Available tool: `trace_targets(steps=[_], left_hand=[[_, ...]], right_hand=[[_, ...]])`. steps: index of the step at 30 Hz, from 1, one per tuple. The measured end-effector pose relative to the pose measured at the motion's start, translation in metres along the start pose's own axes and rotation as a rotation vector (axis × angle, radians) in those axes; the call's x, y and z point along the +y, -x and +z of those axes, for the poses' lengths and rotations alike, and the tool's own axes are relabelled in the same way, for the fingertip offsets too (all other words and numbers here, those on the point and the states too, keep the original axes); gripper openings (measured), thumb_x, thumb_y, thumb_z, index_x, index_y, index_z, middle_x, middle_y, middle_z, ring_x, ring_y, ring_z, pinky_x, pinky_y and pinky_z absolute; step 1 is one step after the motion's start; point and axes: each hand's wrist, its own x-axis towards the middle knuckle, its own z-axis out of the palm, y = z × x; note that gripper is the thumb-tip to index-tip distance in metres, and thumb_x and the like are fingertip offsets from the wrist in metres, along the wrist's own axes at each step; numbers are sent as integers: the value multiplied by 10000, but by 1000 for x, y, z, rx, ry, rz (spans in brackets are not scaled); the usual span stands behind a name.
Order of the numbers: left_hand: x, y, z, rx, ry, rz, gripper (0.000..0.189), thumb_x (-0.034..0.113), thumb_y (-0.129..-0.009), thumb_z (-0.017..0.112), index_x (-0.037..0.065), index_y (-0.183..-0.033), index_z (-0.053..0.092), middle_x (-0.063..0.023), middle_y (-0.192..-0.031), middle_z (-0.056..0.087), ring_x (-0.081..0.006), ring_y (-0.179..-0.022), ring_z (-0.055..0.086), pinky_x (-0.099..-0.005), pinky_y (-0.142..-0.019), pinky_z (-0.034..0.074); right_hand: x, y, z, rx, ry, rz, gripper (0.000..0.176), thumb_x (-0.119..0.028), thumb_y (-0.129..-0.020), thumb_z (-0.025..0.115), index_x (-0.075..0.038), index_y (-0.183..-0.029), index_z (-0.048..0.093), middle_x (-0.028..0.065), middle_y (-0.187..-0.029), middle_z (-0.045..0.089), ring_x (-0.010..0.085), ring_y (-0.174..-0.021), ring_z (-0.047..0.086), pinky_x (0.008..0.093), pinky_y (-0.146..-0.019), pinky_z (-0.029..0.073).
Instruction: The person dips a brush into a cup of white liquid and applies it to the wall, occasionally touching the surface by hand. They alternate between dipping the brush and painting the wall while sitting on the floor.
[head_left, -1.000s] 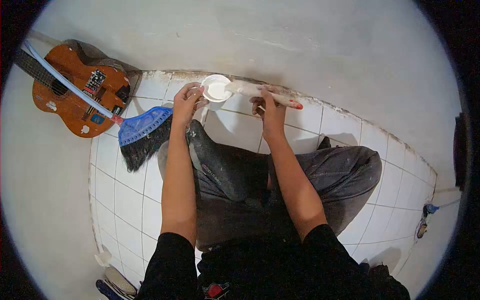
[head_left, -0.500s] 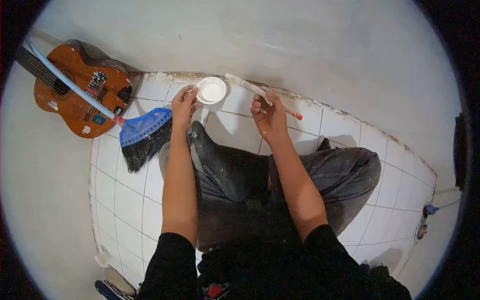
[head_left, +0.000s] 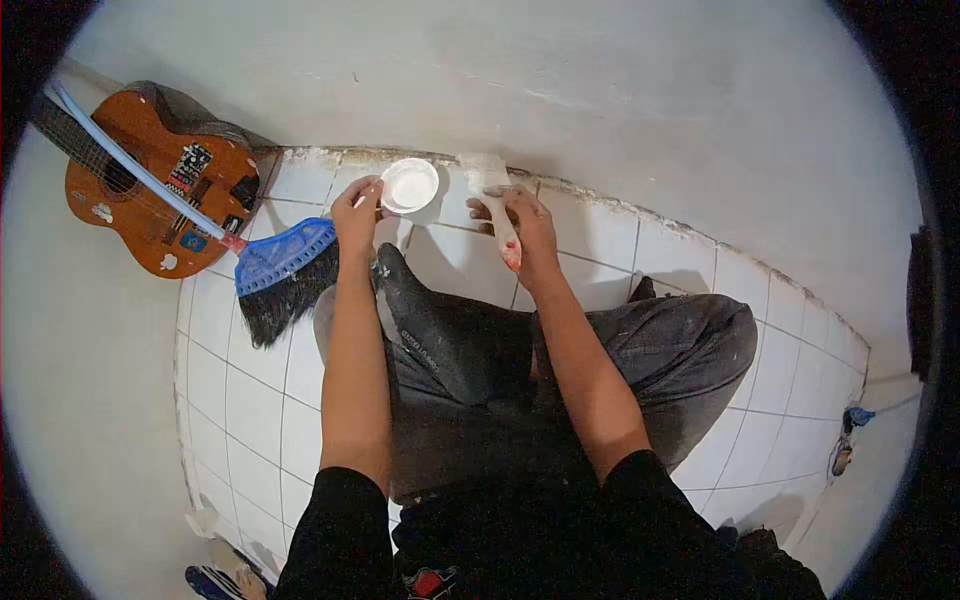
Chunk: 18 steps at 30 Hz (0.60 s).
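Note:
My left hand [head_left: 357, 217] grips a small white cup [head_left: 410, 186] by its left side, with white paint showing inside. The cup tilts slightly over the tiles near the wall's base. In my right hand [head_left: 528, 225] is a paintbrush [head_left: 502, 215], its pale handle ending in a red tip pointed towards me. The broad, white-coated bristles face the wall's bottom edge, to the right of the cup. My fingers wrap the handle just below the bristle head.
A white wall [head_left: 600, 90] rises ahead, its lower edge rough and stained. To the left, a stickered guitar [head_left: 150, 180] leans in the corner behind a blue broom [head_left: 285, 265] with black bristles. White floor tiles [head_left: 255, 400] surround my crossed legs [head_left: 680, 350].
The paintbrush has turned in my right hand, from lying slanted to nearly upright in view with its flat side showing. The cup has shifted slightly left.

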Motion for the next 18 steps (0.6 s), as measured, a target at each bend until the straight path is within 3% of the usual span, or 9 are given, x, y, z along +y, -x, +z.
trace_targets(steps=[1,3,5,6,8,11,14,18], left_hand=[[-1,-1,0,27,-41,27,242,175,-887,681,-8,-1045,671,-46,-934,645,-118,-755,619,-257,-610,541],[-3,-2,-1,53,-81,54,236,170,-886,682,-11,-1036,676,-43,-924,646,-114,-736,614,-251,-595,535],[-7,-4,-2,94,-40,76,232,167,-883,684,-12,-1031,680,-37,-874,642,-102,-702,598,-240,-581,523],[-8,-6,-4,93,-39,75,232,167,-883,684,-12,-1031,680,-37,-874,642,-102,-702,598,-240,-581,523],[-11,-9,-7,139,13,47,233,160,-881,683,-8,-1042,676,-27,-827,632,-88,-683,578,-232,-575,513],[-10,-8,-7,172,51,12,225,159,-884,678,5,-1048,674,-14,-809,626,-78,-669,566,-227,-569,499],[-8,-6,-8,117,39,-15,249,205,-906,664,32,-1085,669,-10,-891,636,-92,-761,574,-236,-659,480],[-3,-2,-5,117,45,-26,250,222,-910,656,49,-1089,669,-12,-905,635,-90,-785,571,-244,-662,477]], right_hand=[[-2,1,2,48,-4,71,246,-130,-939,518,-38,-1162,567,178,-1048,683,251,-924,672,318,-781,531],[3,1,6,58,38,10,218,-141,-952,540,-32,-1139,561,162,-975,699,220,-841,685,288,-705,545],[2,4,10,59,30,30,372,-63,-933,564,-10,-1276,433,188,-1015,685,241,-809,692,332,-715,576],[-1,7,14,60,31,30,372,-63,-933,564,-10,-1276,433,188,-1015,685,241,-809,692,332,-715,576],[-10,12,21,81,-21,36,558,-14,-914,575,-49,-1355,234,240,-1084,646,301,-874,692,382,-732,606],[-11,13,22,119,-25,93,601,-7,-917,580,-51,-1338,154,244,-1164,602,308,-912,683,439,-793,616],[-8,12,21,112,-82,113,541,5,-911,583,-17,-1321,231,238,-1195,584,318,-992,664,447,-839,606],[4,4,8,11,-167,161,508,39,-905,550,-14,-1350,309,241,-1169,604,325,-1015,660,418,-816,603]])
